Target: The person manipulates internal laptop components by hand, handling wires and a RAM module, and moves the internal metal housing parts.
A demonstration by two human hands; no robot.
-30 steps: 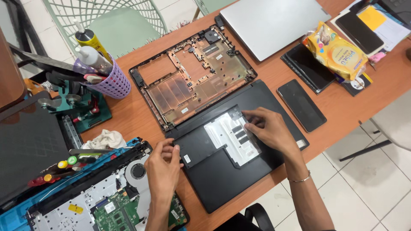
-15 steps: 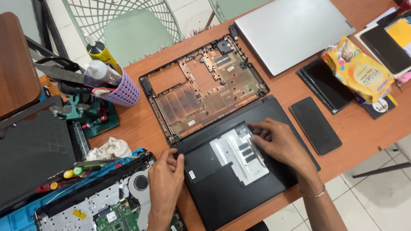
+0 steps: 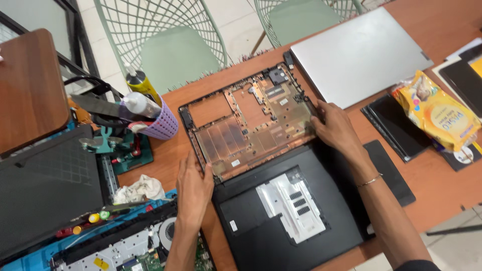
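- The left hand (image 3: 193, 188) grips the left edge of the open shell (image 3: 251, 123), fingers curled over the rim near its lower corner.
- The right hand (image 3: 334, 128) holds the shell's right edge, fingers closed on the rim — the two hands sit well apart, one at each side.
- The shell lies on the desk (image 3: 432, 185), its coppery inside facing up, touching the black base (image 3: 296, 216) just below it.
- The base shows a pale panel (image 3: 291, 203) with slots.
- Behind the shell lies a grey laptop (image 3: 359, 55); right of it, a yellow bag (image 3: 437, 113).
- At left stand a purple cup (image 3: 160, 125) of tubes, a white rag (image 3: 138, 188) and a bare circuit board (image 3: 130, 251) on a blue mat.
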